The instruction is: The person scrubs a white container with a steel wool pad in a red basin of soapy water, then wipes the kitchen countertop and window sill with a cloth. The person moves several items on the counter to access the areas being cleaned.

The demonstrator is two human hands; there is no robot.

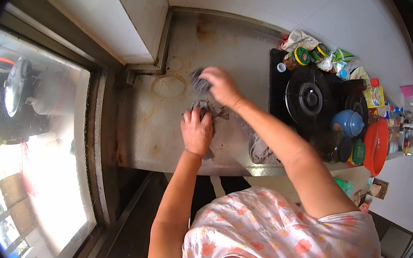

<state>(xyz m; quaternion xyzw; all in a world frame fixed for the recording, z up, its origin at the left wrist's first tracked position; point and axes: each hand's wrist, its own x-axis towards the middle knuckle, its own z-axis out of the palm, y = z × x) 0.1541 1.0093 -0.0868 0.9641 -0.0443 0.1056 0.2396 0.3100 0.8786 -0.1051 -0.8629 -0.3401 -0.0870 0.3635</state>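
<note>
My left hand (197, 132) is closed on a grey cloth (200, 105), pressed down on the stained metal countertop (228, 56). Just beyond it and to the right, my right hand (220, 84) grips a dark scouring pad (200, 81); hand and pad are blurred. A round brown ring stain (169, 86) marks the metal left of the pad, and a rust-brown patch (201, 31) lies farther back. Small dark bits are scattered about my left hand. Another crumpled grey cloth (263, 151) sits at the counter's front edge, below my right forearm.
A black gas stove (277, 77) stands to the right, with a blue round container (347, 124) and a red plastic basin (375, 147) by it. Jars, including a green-lidded jar (297, 58), packets and bottles line the wall side. A window frame (94, 142) borders the left.
</note>
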